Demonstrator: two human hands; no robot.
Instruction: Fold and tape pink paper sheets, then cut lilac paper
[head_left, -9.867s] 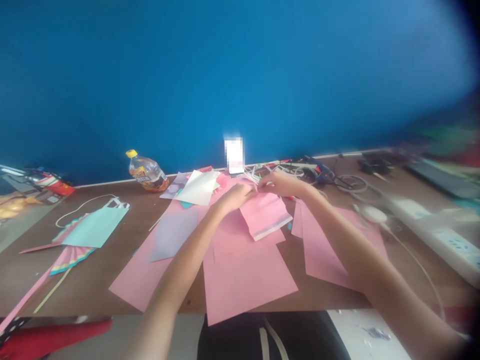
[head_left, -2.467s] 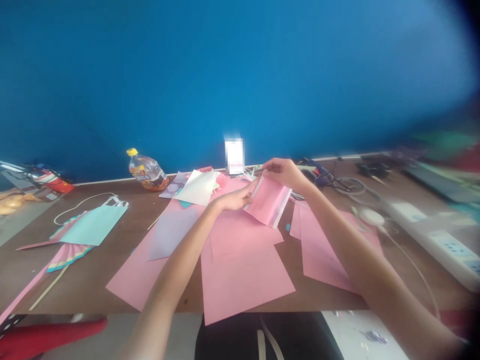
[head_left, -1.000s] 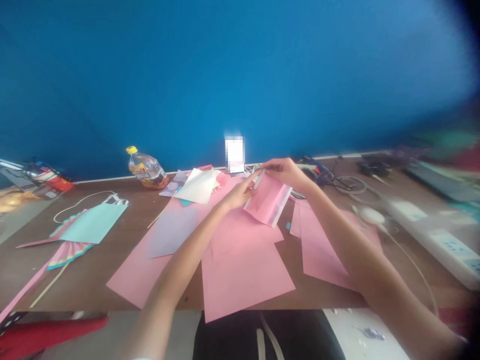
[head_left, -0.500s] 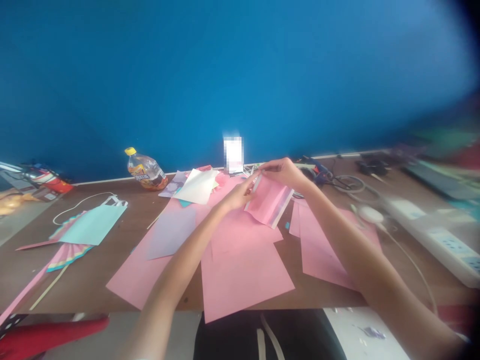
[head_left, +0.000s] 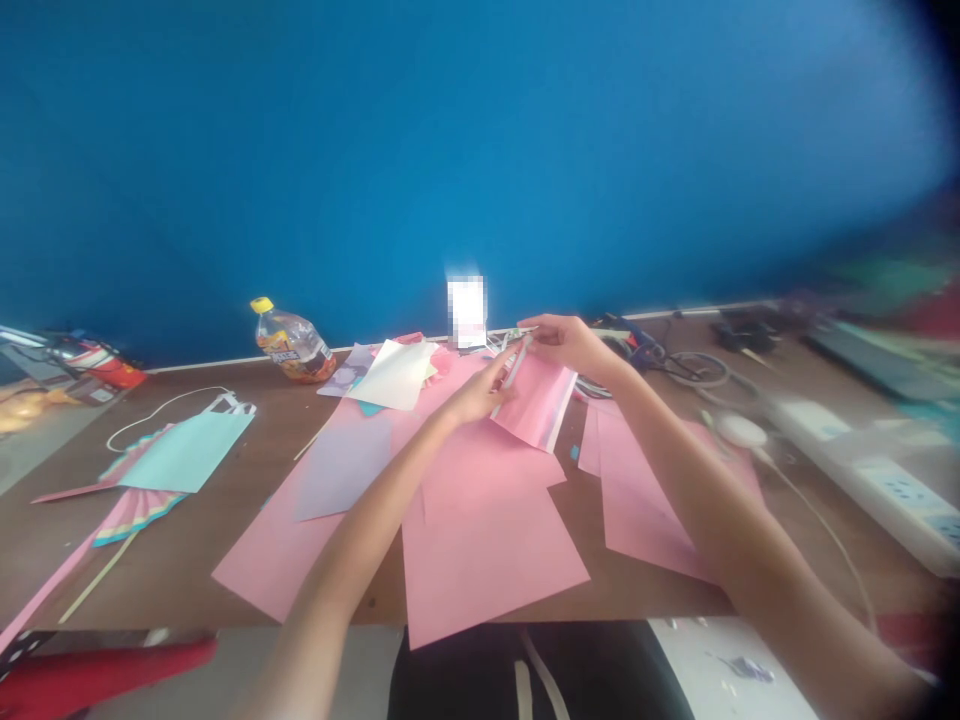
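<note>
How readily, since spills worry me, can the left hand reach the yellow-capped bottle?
Likely yes: the left hand is at the raised pink paper, but only low sheets lie towards the bottle.

— Wall before you?
— One blue wall (head_left: 480, 150), paler toward your upper right.
— Furniture?
— One brown table (head_left: 266, 430) across your view, a thin pale strip (head_left: 712, 309) running along its far edge.
— Floor (head_left: 232, 665)?
— Greyish, below the near edge, brighter to your right
</note>
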